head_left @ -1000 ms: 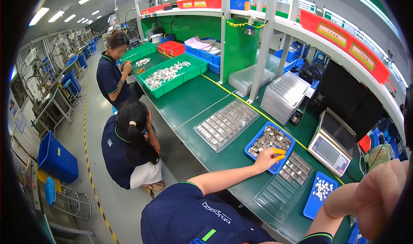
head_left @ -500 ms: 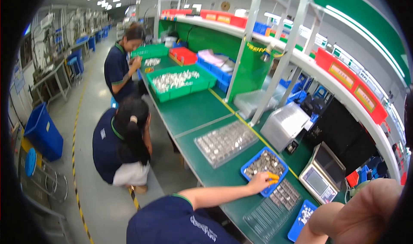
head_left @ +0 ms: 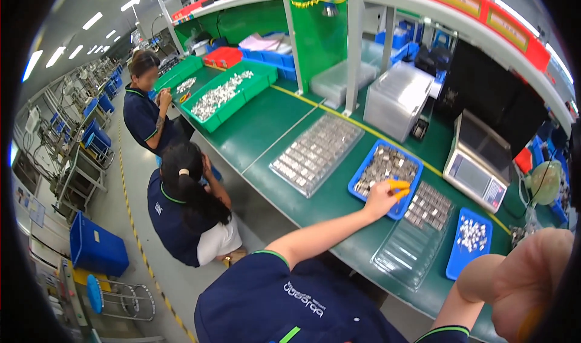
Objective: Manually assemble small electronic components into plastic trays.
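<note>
My left hand reaches over the near right part of a blue tray of small metal parts. Orange-yellow covers sit on its fingertips, which are stretched out and apart; no held part shows. Just right of that tray lies a clear plastic blister tray, its far section filled with metal pieces. A smaller blue tray holds white and silvery bits. My right hand is raised very close at the right edge, above the small tray's near side; its fingers are mostly hidden.
A filled clear blister tray lies left of the blue tray. Behind stand a scale and a stack of clear boxes. A green bin of white parts is farther left. Two people are beside the bench, one crouching.
The whole view has tilted and shifted, so the bench trays sit differently in it. My left hand remains at the blue tray, and my right hand stays raised close by.
</note>
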Tool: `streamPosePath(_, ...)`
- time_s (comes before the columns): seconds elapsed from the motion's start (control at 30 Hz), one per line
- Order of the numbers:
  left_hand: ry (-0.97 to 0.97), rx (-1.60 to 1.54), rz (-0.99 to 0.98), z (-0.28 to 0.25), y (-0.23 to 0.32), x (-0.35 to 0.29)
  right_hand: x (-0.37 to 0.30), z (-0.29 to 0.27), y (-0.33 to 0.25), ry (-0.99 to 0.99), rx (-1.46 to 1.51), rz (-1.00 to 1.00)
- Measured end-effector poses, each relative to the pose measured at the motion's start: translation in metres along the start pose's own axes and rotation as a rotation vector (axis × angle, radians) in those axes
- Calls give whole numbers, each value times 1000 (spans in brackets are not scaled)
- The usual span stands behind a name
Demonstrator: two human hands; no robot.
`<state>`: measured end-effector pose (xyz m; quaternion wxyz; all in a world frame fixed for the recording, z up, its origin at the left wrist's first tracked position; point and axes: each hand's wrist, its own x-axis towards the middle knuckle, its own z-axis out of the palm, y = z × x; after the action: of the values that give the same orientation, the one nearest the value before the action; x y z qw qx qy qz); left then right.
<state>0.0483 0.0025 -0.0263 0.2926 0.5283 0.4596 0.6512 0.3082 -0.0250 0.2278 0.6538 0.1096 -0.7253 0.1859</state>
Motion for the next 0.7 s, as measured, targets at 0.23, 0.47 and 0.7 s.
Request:
streamPosePath(0.23, 86, -219, -198, -1, 3, -5, -52, 94, 47, 198, -348, 684)
streamPosePath(0.47, -19, -582, -675, 12, 43, -46, -192, 89, 50, 180, -320, 1333)
streamPosePath(0.7, -102, -704, -833, 25, 42, -53, -216, 102, 31, 574, -145, 1545)
